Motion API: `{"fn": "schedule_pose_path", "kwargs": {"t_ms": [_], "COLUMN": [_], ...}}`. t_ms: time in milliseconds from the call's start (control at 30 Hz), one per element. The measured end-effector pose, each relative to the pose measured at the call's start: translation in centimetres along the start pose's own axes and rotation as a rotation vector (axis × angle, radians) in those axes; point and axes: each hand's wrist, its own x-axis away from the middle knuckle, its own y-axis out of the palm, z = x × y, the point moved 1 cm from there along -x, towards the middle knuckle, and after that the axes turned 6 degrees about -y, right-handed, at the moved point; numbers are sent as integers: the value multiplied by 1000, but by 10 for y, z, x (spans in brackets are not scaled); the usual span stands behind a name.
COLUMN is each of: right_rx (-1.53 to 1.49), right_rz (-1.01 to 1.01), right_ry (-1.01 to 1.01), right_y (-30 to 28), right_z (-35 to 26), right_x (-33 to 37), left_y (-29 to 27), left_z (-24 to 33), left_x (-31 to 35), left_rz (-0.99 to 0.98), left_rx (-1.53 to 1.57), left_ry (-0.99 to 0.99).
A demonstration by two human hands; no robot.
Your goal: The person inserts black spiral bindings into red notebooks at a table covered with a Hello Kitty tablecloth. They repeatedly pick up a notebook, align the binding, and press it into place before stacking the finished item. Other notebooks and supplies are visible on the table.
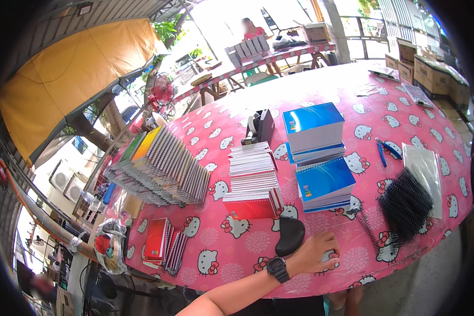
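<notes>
The left hand (313, 255) is held low at the near side of the pink patterned surface (258, 240), a black watch (277, 269) being worn at its wrist. Its fingers (336, 245) are loosely bent, with the thumb apart and the print seen between; nothing can be seen gripped. Whether the surface is touched by the fingertips cannot be told. A rounded black object (290, 235) is placed just beside the wrist; its kind is hard to make out. Beyond it, red notebooks (252, 208) and blue notebooks (325, 179) are stacked. To the right, clear sheets (417, 157) are partly covered by tangled black coils (405, 203). The forearm (231, 292) is cut off by the lower edge, and the surface's far side is washed out by glare.
</notes>
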Motion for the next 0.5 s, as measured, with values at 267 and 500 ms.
{"fn": "schedule_pose_path", "kwargs": {"t_ms": [267, 500], "right_rx": [12, 138], "right_rz": [-289, -410], "right_ry": [-170, -212], "right_y": [41, 9], "right_z": [-45, -66], "right_x": [60, 0], "left_y": [0, 2], "left_z": [2, 0], "left_x": [0, 2], "left_rz": [17, 13], "left_rx": [-12, -24], "left_ry": [-18, 11]}}
